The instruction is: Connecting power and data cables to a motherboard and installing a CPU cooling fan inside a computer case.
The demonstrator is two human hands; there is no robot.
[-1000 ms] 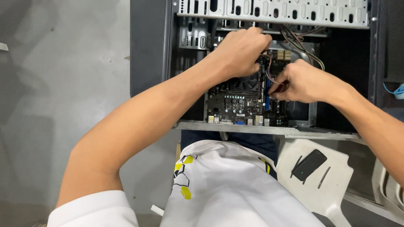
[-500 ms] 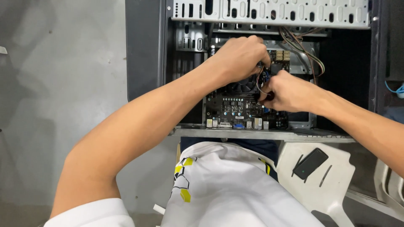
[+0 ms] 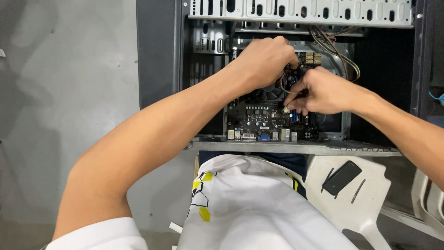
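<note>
Connector [image 3: 286, 109] at right hand [image 3: 323, 90] fingertips

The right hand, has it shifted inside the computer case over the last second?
Yes. The right hand has slid left across the motherboard, closing toward the left hand near the fan.

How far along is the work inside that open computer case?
Done: the computer case is open and the circuit board sits inside. In hand: the left hand is at the fan in the middle of the board, while the right hand pinches a small white plug on thin wires. Left: a wire bundle hangs loose and the case is unclosed. Whether the plug is seated cannot be told.
</note>
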